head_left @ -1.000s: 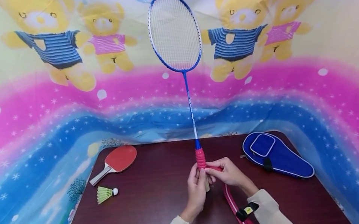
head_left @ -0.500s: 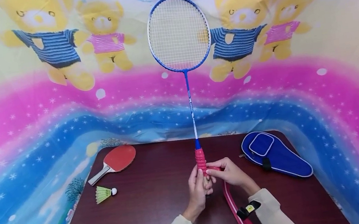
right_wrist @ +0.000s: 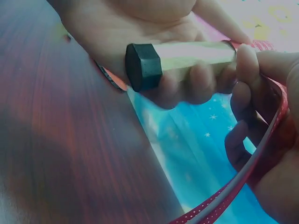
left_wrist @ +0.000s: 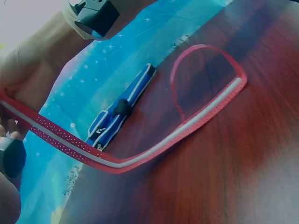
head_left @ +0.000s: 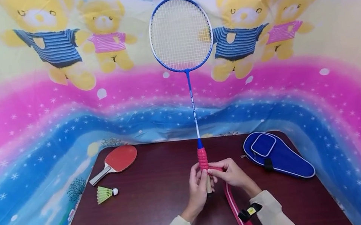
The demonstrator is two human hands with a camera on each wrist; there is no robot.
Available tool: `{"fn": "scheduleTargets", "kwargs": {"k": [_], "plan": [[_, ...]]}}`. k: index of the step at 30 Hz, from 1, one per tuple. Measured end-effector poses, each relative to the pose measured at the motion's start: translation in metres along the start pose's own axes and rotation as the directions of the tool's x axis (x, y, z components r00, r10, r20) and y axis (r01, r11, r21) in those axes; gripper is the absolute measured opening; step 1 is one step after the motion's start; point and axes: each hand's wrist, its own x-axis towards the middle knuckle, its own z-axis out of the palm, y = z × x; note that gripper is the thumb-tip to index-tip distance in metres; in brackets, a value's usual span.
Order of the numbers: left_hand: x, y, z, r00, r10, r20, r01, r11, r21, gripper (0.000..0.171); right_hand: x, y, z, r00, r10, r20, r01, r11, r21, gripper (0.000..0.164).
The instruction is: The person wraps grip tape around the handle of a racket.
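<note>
Upright above the table stands a blue and white badminton racket (head_left: 195,112), its strings facing me. My left hand (head_left: 197,192) holds its handle, fingers curled round the bare wood (right_wrist: 194,58) near the black end cap (right_wrist: 143,67). Red grip tape (head_left: 202,157) is wound round the upper handle in ridged turns. Just right of the handle, my right hand (head_left: 232,174) pinches the loose tape between thumb and fingers. From there the red perforated strip (left_wrist: 117,165) with a pale centre line hangs down to the table, ending in a thin loop (left_wrist: 201,46).
On the brown table (head_left: 146,216), a red table tennis bat (head_left: 121,159) and a yellow-green shuttlecock (head_left: 106,193) lie at the left. A blue bat case (head_left: 284,159) lies at the right. A printed bear cloth (head_left: 122,89) hangs behind the table.
The racket has turned about its shaft, so its head now shows wider. My left fingers have shifted round the handle. The right hand keeps its pinch on the tape.
</note>
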Motion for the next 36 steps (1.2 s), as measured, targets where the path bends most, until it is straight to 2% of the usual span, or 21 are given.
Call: {"fn": "scheduleTargets", "kwargs": {"k": [3, 10, 18, 23, 26, 30, 36], "plan": [[-0.001, -0.002, 0.000, 1.000, 0.002, -0.006, -0.002, 1.000, 0.031, 0.035, -0.001, 0.003, 0.001, 1.000, -0.001, -0.018, 0.001, 1.000, -0.005, 0.026], [-0.005, -0.007, 0.002, 0.998, 0.013, -0.057, -0.013, 1.000, 0.004, 0.039, 0.001, 0.009, 0.001, 1.000, 0.004, 0.001, -0.004, 1.000, -0.014, 0.026], [-0.010, -0.013, -0.002, 0.994, 0.041, -0.097, -0.042, 0.999, -0.017, 0.037, 0.003, 0.013, 0.000, 0.991, 0.033, 0.126, -0.037, 0.999, 0.027, 0.028], [-0.014, -0.017, -0.006, 0.995, 0.023, -0.097, -0.024, 1.000, -0.010, 0.037, 0.002, 0.017, -0.001, 0.973, 0.082, 0.218, -0.099, 0.993, 0.069, 0.029], [-0.016, -0.020, -0.008, 0.996, 0.012, -0.086, -0.013, 1.000, -0.010, 0.037, 0.001, 0.017, -0.001, 0.964, 0.069, 0.257, -0.091, 0.993, 0.072, 0.028], [-0.017, -0.022, -0.009, 0.998, 0.030, -0.060, -0.029, 1.000, 0.003, 0.037, 0.000, 0.018, 0.000, 0.971, 0.034, 0.237, -0.051, 0.996, 0.067, 0.027], [-0.017, -0.023, -0.009, 0.994, 0.078, -0.074, -0.068, 0.989, 0.132, 0.037, -0.004, 0.019, 0.002, 0.981, 0.036, 0.188, -0.050, 0.996, 0.069, 0.026]]}}
